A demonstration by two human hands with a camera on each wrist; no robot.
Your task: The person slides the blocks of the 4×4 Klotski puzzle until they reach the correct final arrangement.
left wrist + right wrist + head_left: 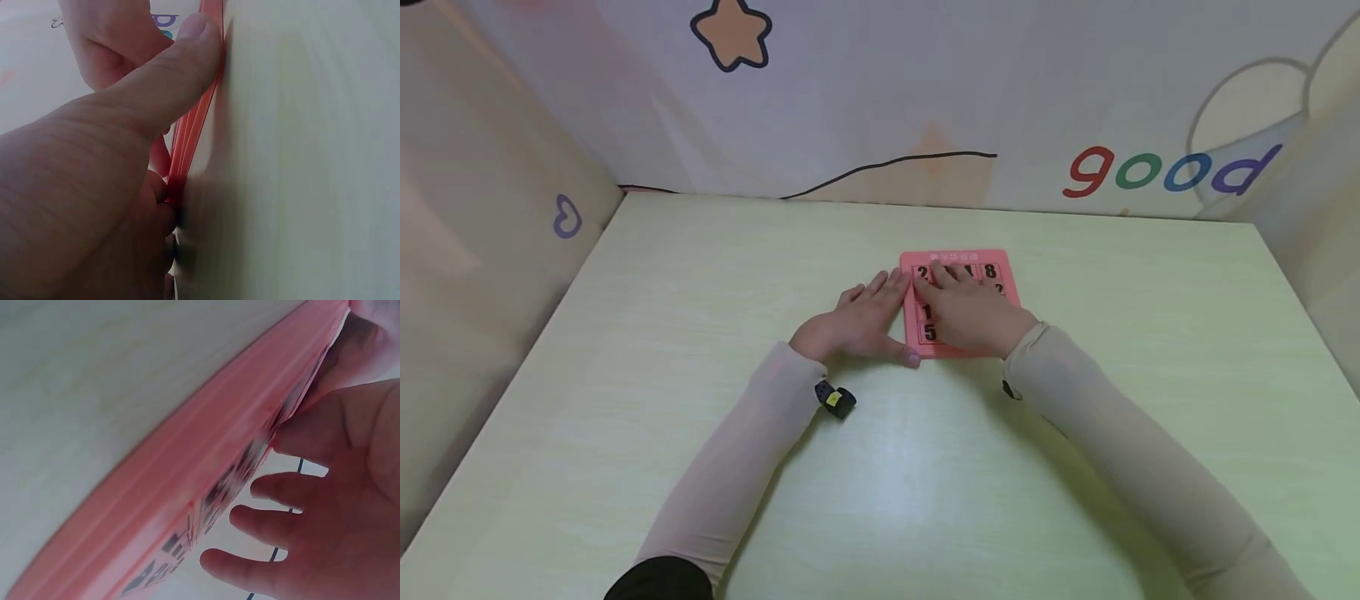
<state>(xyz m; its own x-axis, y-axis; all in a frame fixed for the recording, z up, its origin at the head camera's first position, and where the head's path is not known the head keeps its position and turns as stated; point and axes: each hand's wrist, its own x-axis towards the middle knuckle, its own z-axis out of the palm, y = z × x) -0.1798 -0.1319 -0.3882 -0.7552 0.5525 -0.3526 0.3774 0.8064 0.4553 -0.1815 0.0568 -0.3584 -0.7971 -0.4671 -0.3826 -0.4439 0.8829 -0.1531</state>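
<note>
A pink number sliding puzzle (928,323) with black digits lies flat on the table. My left hand (867,321) rests against its left side with fingers extended, the thumb reaching to the near left corner. In the left wrist view, that thumb lies along the puzzle's pink edge (190,134). Over the board is my right hand (973,317), fingers spread and fairly straight, covering many of the digits. From the right wrist, the thumb touches the puzzle's numbered face (219,490) while the other fingers stand apart from it.
The pale table (880,483) extends around the puzzle on all sides. A printed backdrop (880,100) with a star and the word "good" rises behind the far edge. Fabric walls flank both sides. A small black device (837,400) sits at the left wrist.
</note>
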